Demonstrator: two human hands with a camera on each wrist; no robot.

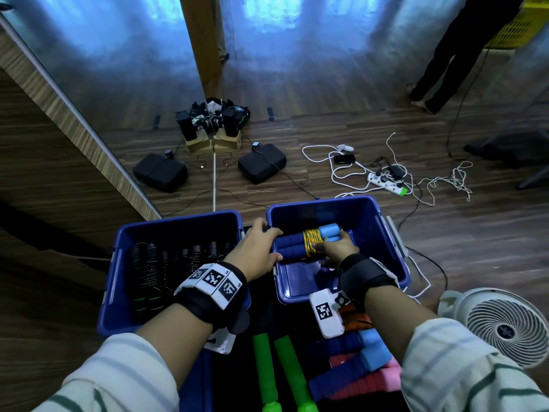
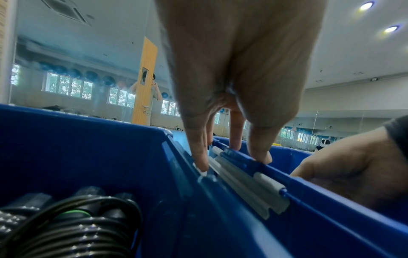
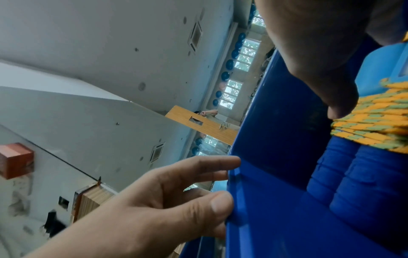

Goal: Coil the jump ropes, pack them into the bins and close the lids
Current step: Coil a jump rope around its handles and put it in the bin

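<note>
Lying crosswise in right bin (image 1: 383, 212), coiled jump rope (image 1: 309, 242) points left-right.

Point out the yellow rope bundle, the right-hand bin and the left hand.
yellow rope bundle (image 1: 312, 242): head view, on the yellow cord wound around the blue handles.
right-hand bin (image 1: 371, 209): head view, on its bare far inner wall.
left hand (image 1: 255, 254): head view, on the back of the hand at the bin's rim.
</note>
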